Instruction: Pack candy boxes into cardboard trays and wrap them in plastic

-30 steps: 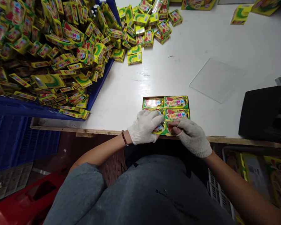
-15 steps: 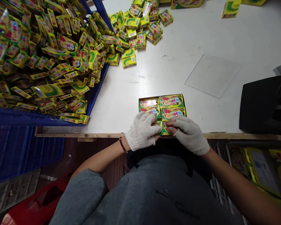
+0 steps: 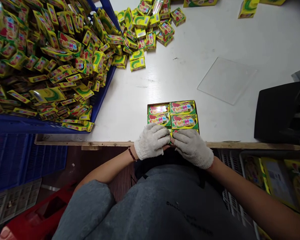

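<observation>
Resting at the near edge of the table (image 3: pixel 175 80), in front of the person, is an open carton (image 3: pixel 147 113), dark-rimmed, its far edge nearly parallel to the table edge. The packs (image 3: pixel 184 122) inside are glossy yellow and green, with multicoloured "TWINS" lettering and watermelon artwork. They lie face up in two columns, lettering reading upright to the wearer, long axes left to right. Both far rows are visible; the near row is mostly covered by the left hand (image 3: pixel 153 141) and right hand (image 3: pixel 193 146), white-gloved, fingers bent over it. Whether either grip is closed on a pack cannot be told. At left, a blue crate (image 3: pixel 103 91) is heaped with similar packs, jumbled; a grey crate (image 3: pixel 242 165) at lower right holds larger printed boxes (image 3: pixel 277 180).
</observation>
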Available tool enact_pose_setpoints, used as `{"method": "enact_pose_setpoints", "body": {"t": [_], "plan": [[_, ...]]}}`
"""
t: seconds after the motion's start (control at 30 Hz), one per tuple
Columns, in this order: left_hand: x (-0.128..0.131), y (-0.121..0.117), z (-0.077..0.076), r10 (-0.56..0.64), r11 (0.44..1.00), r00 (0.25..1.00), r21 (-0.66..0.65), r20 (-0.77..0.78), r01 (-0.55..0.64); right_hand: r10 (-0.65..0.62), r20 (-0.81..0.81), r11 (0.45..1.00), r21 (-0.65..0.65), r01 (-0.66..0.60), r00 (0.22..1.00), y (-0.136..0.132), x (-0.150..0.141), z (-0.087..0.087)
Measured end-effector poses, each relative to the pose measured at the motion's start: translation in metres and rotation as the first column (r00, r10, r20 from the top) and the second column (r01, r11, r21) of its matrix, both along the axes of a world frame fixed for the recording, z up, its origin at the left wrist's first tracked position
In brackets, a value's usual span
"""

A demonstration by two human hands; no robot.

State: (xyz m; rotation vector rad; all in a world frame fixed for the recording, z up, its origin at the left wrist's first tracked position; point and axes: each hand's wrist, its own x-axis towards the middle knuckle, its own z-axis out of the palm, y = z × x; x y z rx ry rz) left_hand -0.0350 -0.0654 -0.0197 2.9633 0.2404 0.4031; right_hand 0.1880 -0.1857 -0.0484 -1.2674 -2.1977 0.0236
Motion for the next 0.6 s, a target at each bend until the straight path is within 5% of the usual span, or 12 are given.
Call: {"method": "enact_pose_setpoints", "body": {"t": [0.2,0.4,0.6], "plan": [[0.008,-0.008,0.009,0.025,0.999,0.986,0.03,-0.163,-0.02,0.006,-0.119,1.0,-0.004,-0.007,0.993,0.001,0.006,-0.013],[-0.002,-0.014,-0.012,0.065,0.998,0.998,-0.009,-0.007,-0.065,0.002,-0.211,0.987,-0.159,-0.036,0.978,0.006,0.012,-0.008],[-0.002,-0.04,-0.027,0.174,0.982,0.969,0.039,0.177,-0.184,-0.13,-0.21,0.988,-0.111,0.108,0.969,0.075,0.0,0.016]]}}
